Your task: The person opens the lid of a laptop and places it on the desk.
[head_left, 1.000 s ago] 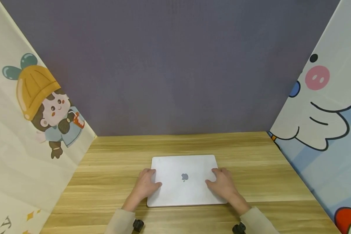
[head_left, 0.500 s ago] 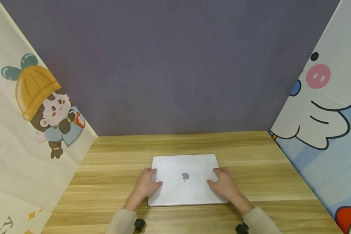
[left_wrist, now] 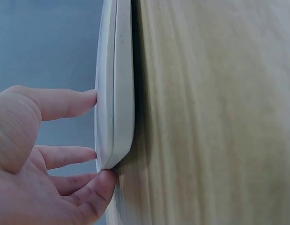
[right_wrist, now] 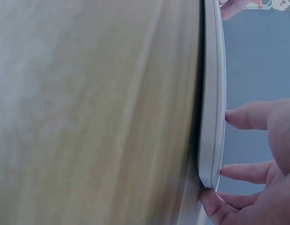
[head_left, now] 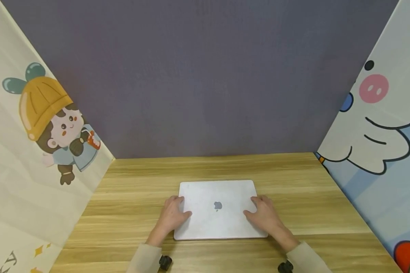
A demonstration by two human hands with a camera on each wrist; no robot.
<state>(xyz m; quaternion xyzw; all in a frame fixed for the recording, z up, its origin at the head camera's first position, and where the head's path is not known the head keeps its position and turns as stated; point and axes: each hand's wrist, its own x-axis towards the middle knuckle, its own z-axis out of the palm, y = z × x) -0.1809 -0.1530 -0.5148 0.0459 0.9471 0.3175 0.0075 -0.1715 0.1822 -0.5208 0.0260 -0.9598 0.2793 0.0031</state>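
A closed silver laptop point(head_left: 208, 223) with a dark apple logo lies flat on the wooden table. At its left side edge, my left hand point(head_left: 172, 214) holds it, thumb and index fingertip on the lid. In the left wrist view, the other fingers point(left_wrist: 100, 190) curl against the side edge. My right hand point(head_left: 264, 215) grips the opposite side in a mirrored way. The right wrist view has the thumb and a fingertip touching the lid of the laptop point(right_wrist: 211, 126), with more fingers point(right_wrist: 215, 204) bent at the side edge. A thin seam between lid and base shows in both wrist views.
The wood-grain table point(head_left: 140, 176) runs back to a dark grey panel point(head_left: 205, 79). Cartoon-printed sheets stand on the left point(head_left: 13, 151) and right point(head_left: 389, 197). Black wrist cameras point(head_left: 165, 262) sit by both beige sleeves point(head_left: 144, 258).
The head view has drifted very slightly, so laptop and hands appear a little farther right. Both hands keep the same hold on the laptop, which stays flat and closed.
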